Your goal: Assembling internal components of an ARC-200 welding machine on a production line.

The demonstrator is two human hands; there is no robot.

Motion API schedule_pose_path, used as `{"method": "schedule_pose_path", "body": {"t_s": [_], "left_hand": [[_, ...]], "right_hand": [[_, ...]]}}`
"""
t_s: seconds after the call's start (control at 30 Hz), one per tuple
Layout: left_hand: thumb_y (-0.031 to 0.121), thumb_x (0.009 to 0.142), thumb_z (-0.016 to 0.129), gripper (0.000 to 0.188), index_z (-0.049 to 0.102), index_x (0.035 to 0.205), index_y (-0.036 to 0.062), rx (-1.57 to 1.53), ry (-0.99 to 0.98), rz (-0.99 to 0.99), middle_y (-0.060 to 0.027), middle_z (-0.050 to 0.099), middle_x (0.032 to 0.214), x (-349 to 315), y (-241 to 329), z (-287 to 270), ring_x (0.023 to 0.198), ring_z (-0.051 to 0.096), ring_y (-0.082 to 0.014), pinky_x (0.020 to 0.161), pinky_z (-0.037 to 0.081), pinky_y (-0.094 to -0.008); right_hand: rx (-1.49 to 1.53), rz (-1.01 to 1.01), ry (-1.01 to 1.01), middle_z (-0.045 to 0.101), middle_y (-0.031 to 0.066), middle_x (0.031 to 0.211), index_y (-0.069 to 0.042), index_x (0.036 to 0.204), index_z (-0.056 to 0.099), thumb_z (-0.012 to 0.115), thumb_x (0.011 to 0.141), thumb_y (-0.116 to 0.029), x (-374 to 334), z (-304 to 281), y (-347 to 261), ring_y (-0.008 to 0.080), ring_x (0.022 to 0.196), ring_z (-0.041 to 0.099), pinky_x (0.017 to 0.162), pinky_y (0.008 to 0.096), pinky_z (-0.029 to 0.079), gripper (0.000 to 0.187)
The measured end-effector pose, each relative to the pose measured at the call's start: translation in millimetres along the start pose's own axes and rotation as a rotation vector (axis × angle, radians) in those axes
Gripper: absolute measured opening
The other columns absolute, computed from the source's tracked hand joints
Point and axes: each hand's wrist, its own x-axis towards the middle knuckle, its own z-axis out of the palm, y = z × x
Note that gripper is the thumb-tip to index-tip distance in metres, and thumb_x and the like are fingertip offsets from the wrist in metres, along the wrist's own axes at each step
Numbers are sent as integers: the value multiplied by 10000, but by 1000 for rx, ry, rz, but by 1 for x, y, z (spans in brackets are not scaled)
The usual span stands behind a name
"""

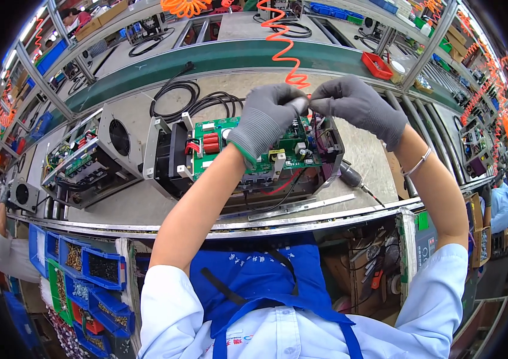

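Grey knitted gloves cover both of my hands. My left hand reaches over an open metal-framed electronic unit, its thumb and fingers pinched together. Facing it, my right hand is pinched too, and the fingertips of both hands nearly meet above the unit's far right part. Whatever lies between the fingers is too small to make out. Beneath my left forearm, the unit's green circuit board carries red and dark parts, and a black fan housing stands at its left. Part of the board is hidden by my left hand.
Another opened unit with a fan stands to the left. Black cable coils lie behind. A power screwdriver rests right of the unit, near rollers. An orange coiled hose hangs ahead. Blue screw bins sit lower left.
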Motion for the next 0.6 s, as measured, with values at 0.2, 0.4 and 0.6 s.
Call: {"method": "schedule_pose_path", "body": {"t_s": [0.2, 0.4, 0.6], "left_hand": [[157, 867, 635, 356, 577, 1152, -48, -413, -55, -157, -92, 669, 956, 1, 0, -13, 905, 625, -136, 830, 468, -251], [307, 801, 670, 349, 656, 1061, 74, 315, 232, -9, -103, 705, 888, -15, -11, -15, 803, 681, -184, 750, 522, -307], [303, 805, 650, 230, 683, 937, 118, 406, 357, 71, -46, 708, 817, -18, -30, -21, 740, 671, -201, 727, 494, -336]], "right_hand": [[-373, -500, 313, 651, 63, 781, -96, 878, 708, 704, 773, -165, -7, 16, -11, 225, 766, 602, 705, 327, 469, 126], [-574, -532, 300, 625, 8, 800, -155, 813, 688, 689, 767, -217, -9, 23, -1, 199, 860, 579, 874, 365, 395, 77], [-964, -660, 232, 595, -19, 767, -173, 756, 656, 667, 734, -196, 4, 25, -1, 171, 885, 550, 1001, 398, 336, 33]]}}
